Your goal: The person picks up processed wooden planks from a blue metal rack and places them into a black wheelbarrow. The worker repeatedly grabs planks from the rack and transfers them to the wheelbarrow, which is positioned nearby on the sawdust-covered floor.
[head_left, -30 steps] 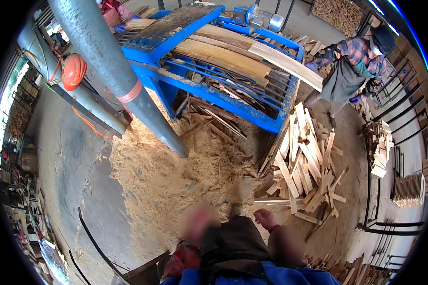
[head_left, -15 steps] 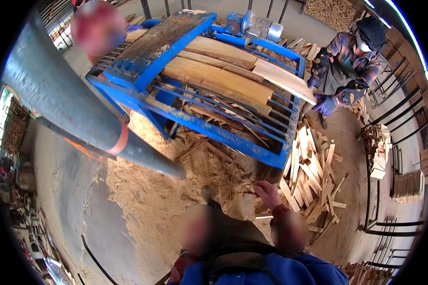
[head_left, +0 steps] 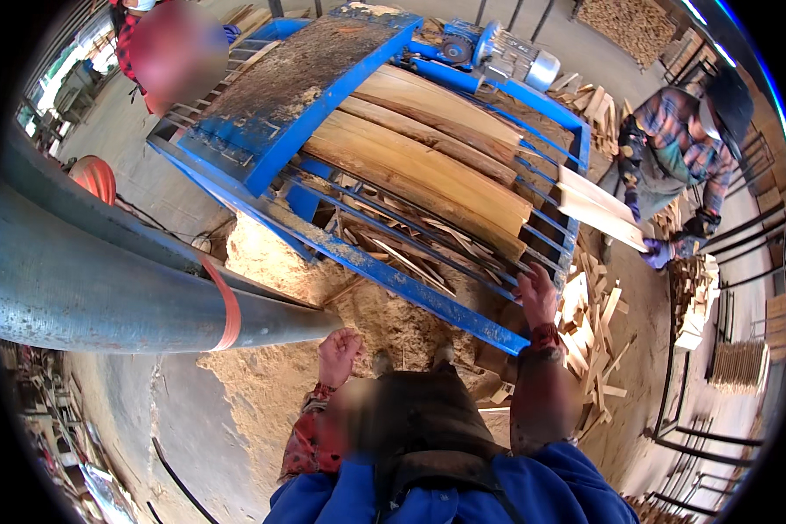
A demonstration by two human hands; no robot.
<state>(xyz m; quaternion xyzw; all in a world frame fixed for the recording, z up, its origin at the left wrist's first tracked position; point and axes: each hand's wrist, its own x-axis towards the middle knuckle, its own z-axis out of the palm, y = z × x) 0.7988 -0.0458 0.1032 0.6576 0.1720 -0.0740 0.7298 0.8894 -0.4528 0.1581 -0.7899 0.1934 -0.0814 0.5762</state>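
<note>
My right hand [head_left: 537,295] reaches over the near right corner of a blue machine frame [head_left: 428,304]. Its fingers are apart and hold nothing, just short of the end of the nearest wooden board [head_left: 419,179]. My left hand [head_left: 340,356] hangs above the sawdust near the tip of a grey metal pipe [head_left: 271,329], its fingers curled, with nothing visible in them. Rough-edged boards lie side by side on the blue bars, running out from under a dusty blue hood [head_left: 297,79]. Across the machine's right end, a co-worker's gloved hands [head_left: 659,251] hold a pale board [head_left: 598,208].
Offcuts [head_left: 598,332] are piled on the floor right of the machine. Sawdust [head_left: 271,384] covers the ground before me. Another person [head_left: 179,52] stands at the far left. A motor [head_left: 515,61] sits on the far side. Black metal racks [head_left: 716,437] stand at right.
My right hand has risen forward to the machine's corner, and my left hand has come into view. The co-worker has drawn the pale board rightward off the other boards.
</note>
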